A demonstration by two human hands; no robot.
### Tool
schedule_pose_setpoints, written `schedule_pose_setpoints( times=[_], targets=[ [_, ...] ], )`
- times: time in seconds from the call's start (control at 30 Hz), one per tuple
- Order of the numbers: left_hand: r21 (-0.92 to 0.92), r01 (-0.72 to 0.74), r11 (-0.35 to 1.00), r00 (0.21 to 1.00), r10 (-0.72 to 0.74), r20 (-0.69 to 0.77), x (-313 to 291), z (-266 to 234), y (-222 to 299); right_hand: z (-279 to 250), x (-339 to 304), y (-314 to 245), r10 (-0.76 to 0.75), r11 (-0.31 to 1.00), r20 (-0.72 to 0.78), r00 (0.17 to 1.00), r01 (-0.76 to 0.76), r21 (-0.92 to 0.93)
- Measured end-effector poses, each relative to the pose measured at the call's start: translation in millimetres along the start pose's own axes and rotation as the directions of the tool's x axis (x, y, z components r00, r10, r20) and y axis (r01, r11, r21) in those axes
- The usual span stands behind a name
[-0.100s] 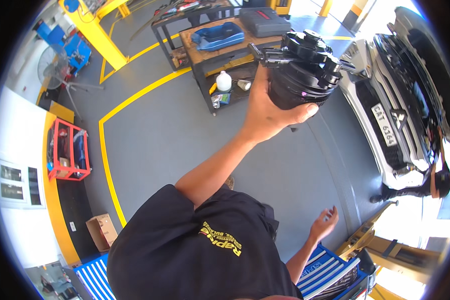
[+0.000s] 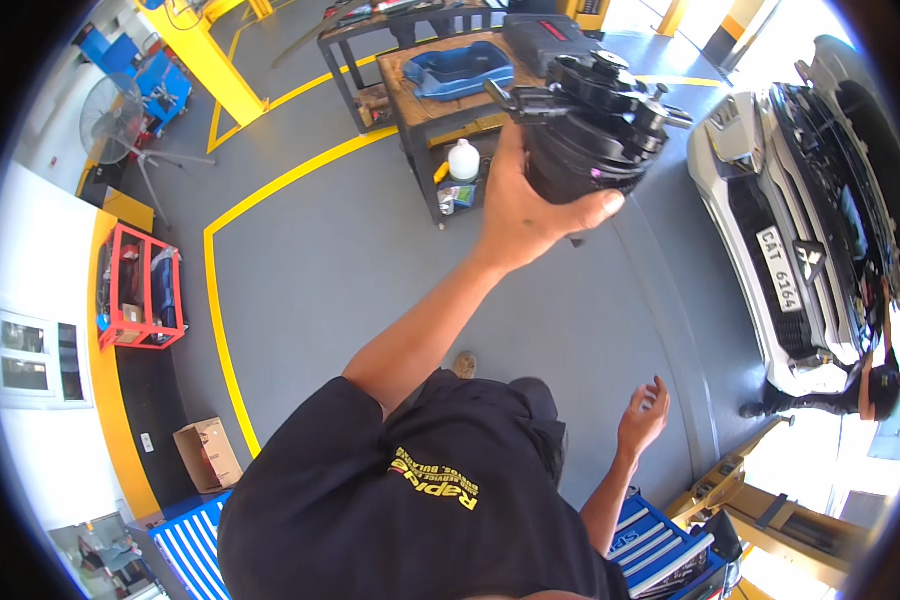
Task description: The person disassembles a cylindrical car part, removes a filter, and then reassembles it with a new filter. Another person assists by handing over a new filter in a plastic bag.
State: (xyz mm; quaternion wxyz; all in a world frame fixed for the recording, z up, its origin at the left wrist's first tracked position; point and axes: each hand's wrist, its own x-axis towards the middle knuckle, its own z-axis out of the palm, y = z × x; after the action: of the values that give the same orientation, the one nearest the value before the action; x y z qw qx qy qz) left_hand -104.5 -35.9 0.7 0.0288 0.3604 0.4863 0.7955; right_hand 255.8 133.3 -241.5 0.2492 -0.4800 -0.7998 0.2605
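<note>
The left hand (image 2: 530,215) is raised toward twelve o'clock, its fingers (image 2: 595,208) wrapped under a black, round, ribbed mechanical part (image 2: 595,130) with small fittings on top — held in the air in front of the brown-topped metal bench (image 2: 410,85). The right hand (image 2: 642,418), at five o'clock, hangs free with fingers spread wide. A white car (image 2: 780,250) stands at three o'clock, bonnet up.

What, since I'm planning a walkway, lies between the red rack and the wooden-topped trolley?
Head view: only grey floor crossed by a yellow line between red rack and trolley.
</note>
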Motion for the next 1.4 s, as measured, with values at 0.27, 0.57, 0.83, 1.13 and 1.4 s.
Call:
schedule_pose_setpoints(
  times=[0.27,0.57,0.83,1.13,1.4],
  targets=[
    [0.131,-0.052,0.99,0.974,0.079,-0.212,130.9,-170.2,-95.0,155.4,147.5,-154.7,-0.324,0.946,0.246,0.914,0.307,0.105],
    [0.29,0.018,0.957,0.967,0.057,-0.247,286.2,-329.7,-267.2,356.6,331.7,-360.0,-0.513,0.809,0.229,0.827,0.376,0.452],
    [0.336,0.3,0.893,0.94,-0.217,-0.263,346.8,-409.2,-360.0,443.0,460.1,-634.1,-0.845,0.503,0.225,0.486,0.576,0.645],
    [0.471,0.339,0.814,0.938,-0.333,-0.098,384.0,-465.9,-427.4,578.2,506.9,-714.1,-0.521,0.74,0.835,0.178,0.581,0.338],
    [0.446,0.425,0.788,0.886,-0.463,-0.026,374.9,-489.9,-470.0,629.5,506.8,-696.8,-0.268,0.953,0.913,0.307,0.223,0.204]
  ],
)
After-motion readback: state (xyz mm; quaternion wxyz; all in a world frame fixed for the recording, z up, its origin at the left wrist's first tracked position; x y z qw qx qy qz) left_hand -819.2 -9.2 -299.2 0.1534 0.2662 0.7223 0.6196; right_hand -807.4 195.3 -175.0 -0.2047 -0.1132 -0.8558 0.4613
